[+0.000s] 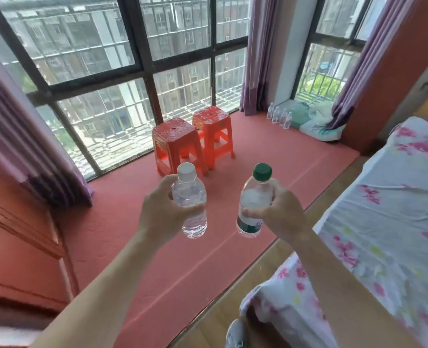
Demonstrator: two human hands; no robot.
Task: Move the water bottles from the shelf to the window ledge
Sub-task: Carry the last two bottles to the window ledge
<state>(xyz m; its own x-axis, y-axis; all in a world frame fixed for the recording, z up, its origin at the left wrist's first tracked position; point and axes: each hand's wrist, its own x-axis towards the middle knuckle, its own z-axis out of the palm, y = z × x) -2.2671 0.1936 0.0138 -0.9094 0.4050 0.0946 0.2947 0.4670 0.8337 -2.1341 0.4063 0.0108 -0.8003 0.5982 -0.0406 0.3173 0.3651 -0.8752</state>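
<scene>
My left hand (161, 210) grips a clear water bottle with a white cap (190, 197), held upright in the air. My right hand (280, 212) grips a second bottle with a green cap and green label (253, 197), also upright. Both bottles hang above the wide red window ledge (122, 234). Several more water bottles (280, 118) stand in a row at the ledge's far right, next to the curtain and pillows.
Two orange plastic stools (190, 139) stand on the ledge by the window, just beyond the bottles. A bed with a floral sheet (383, 222) fills the right side. Purple curtains (32, 146) hang at left and back. Pillows (316, 124) lie at the far right corner.
</scene>
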